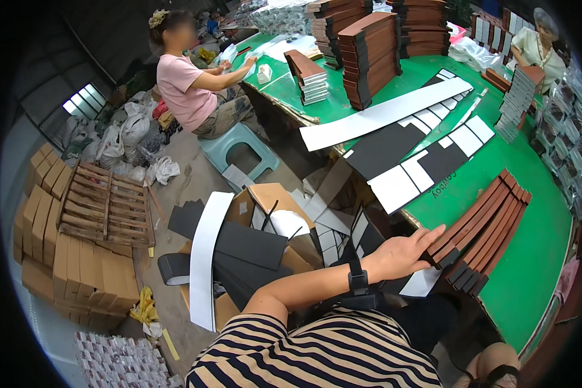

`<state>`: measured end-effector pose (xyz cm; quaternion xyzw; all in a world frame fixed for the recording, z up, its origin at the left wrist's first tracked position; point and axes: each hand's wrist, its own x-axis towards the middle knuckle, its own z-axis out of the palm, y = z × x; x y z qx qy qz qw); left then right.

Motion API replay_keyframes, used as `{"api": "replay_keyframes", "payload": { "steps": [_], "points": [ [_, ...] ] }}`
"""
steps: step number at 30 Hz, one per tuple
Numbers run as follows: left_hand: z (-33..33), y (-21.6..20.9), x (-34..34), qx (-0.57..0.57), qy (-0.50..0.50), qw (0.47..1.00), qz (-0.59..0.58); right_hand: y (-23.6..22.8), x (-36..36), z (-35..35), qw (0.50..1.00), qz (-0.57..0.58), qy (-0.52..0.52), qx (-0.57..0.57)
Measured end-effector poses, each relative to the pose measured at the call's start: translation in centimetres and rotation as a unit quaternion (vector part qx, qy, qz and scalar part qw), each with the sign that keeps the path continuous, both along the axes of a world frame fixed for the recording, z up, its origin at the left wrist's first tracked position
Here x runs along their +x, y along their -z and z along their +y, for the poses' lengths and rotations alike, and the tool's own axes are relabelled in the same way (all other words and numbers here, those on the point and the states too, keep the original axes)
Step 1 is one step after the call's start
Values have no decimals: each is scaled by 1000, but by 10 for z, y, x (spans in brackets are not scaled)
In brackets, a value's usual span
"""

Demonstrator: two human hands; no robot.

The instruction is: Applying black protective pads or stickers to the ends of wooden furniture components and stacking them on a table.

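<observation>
My left hand (404,254), with a dark band round its wrist, is at the table's near edge. Its fingers are stretched and apart, touching the near end of a fanned row of reddish-brown strips with black ends (482,226). No strip shows in its grasp. A small white sheet (421,282) lies just below this hand. At the lower right is a patch of bare skin with a dark strap, seemingly my right hand (496,359); its fingers cannot be made out. Beyond the left hand lie black panels with white rectangles (433,165) and a long white strip (388,113).
The green table (530,258) bears tall stacks of brown strips (368,58). Left of me, a carton (281,200) is surrounded by black sheets (249,244) and a white strip (208,258). A person in pink (184,90) sits by a blue-green stool (239,149); another (543,55) is far right.
</observation>
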<state>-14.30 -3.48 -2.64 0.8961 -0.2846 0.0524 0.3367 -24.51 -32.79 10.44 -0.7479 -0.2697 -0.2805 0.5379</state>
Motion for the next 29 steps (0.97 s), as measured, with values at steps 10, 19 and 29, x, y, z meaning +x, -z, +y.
{"api": "replay_keyframes", "payload": {
  "steps": [10, 19, 29],
  "points": [
    [11, 1, -4, -14, -2, 1000, -3, -5, -18, -16, 995, -5, 99, -18],
    [35, -12, -14, -132, -69, 987, -57, -15, 36, 39, 994, -58, -96, 12],
    [40, -50, -29, -212, -38, 974, 63, 63, 78, 126, 923, 165, -176, -300]
  ]
}}
